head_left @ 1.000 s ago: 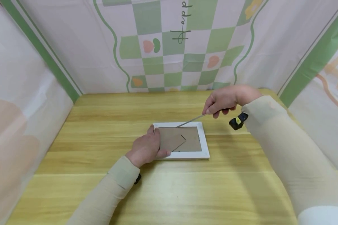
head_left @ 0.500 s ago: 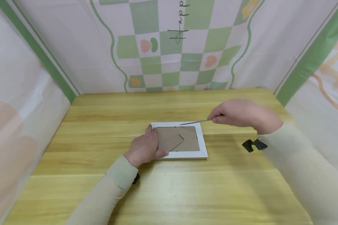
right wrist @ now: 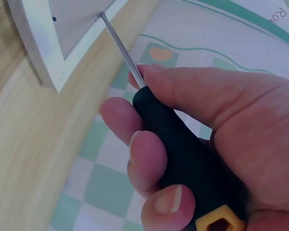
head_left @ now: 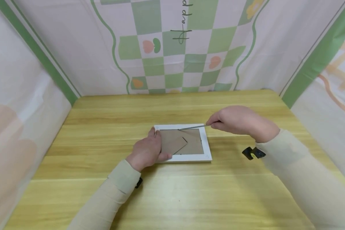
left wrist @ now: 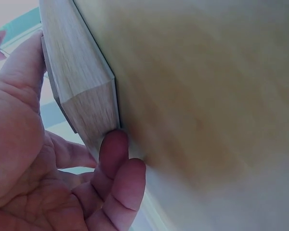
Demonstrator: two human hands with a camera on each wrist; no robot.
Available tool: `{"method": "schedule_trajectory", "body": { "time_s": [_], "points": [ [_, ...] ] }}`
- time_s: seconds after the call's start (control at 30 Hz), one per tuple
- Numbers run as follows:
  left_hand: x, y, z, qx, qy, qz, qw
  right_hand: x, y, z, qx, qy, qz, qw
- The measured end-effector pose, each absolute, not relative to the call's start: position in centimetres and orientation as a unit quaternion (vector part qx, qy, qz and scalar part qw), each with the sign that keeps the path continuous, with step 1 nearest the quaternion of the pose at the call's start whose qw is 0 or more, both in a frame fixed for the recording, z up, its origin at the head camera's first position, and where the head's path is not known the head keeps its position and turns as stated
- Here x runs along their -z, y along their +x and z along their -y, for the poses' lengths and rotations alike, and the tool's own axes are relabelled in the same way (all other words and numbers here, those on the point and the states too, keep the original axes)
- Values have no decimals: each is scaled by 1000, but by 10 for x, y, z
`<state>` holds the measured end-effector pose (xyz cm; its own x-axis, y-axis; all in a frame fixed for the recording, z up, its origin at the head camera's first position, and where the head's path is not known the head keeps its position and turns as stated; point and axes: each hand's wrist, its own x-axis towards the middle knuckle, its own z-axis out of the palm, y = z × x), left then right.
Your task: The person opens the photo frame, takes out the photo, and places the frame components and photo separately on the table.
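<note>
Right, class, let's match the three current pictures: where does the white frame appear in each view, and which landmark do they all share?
Head: the white frame lies slightly below and right of centre.
Left wrist: upper left, seen edge-on, with its wood-grained side showing.
Right wrist: top left, cut off by the picture's edge, one corner pointing down.
Shared landmark: the wooden table, blurred in the left wrist view.

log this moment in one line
left hand: holds frame; right hand: grips screwdriver; tip: at frame's far inner edge; frame: on table
</note>
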<state>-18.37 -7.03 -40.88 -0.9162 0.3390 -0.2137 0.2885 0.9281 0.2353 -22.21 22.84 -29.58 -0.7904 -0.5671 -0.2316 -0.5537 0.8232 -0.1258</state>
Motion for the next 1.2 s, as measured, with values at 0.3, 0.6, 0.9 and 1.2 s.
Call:
{"method": "schedule_trajectory", "body": {
  "time_s": [0.3,0.6,0.9,1.2],
  "points": [
    [408,-183,71,-99,167,-973,121,277,-247,-222,75,-269,-927,250],
    [408,-184,70,-95,165,-973,127,259,-277,-215,97,-213,-905,357],
    [407,-183,69,-100,159,-974,130,258,-279,-216,100,-206,-906,357],
    [407,-181,70,-106,163,-973,123,276,-252,-232,106,-254,-919,282]
  ]
}}
